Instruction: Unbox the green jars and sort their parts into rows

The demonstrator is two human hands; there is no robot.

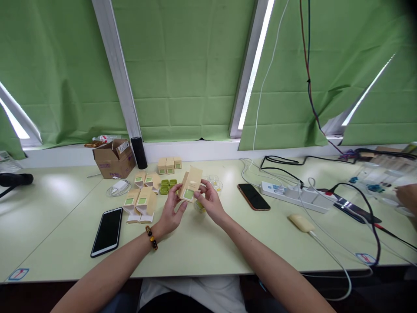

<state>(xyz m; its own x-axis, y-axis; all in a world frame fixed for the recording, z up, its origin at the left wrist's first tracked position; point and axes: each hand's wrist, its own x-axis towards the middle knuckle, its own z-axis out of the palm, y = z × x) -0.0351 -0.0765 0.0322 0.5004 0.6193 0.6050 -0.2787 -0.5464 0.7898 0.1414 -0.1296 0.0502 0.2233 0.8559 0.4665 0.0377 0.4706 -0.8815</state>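
Observation:
Between my two hands, a small cream cardboard box (190, 184) with a green label panel is held above the table, its tall flap standing up. My left hand (172, 209) grips its left side, and my right hand (210, 201) has thumb and fingers on its right edge. Just below the box, a small clear container with yellow-green contents (200, 206) is partly hidden. Several similar cream boxes with open flaps (141, 201) stand left of my hands. Green square cups (167, 186) sit just behind my left hand, and clear round cups (215, 183) lie behind my right hand.
Closed small boxes (169, 165) stand at the back. A brown carton (114, 158) and black cylinder (139, 153) are back left. Phones lie at left (107, 231) and right (253, 197). A power strip (295, 196) with tangled cables and a cream mouse-shaped object (301, 223) occupy the right.

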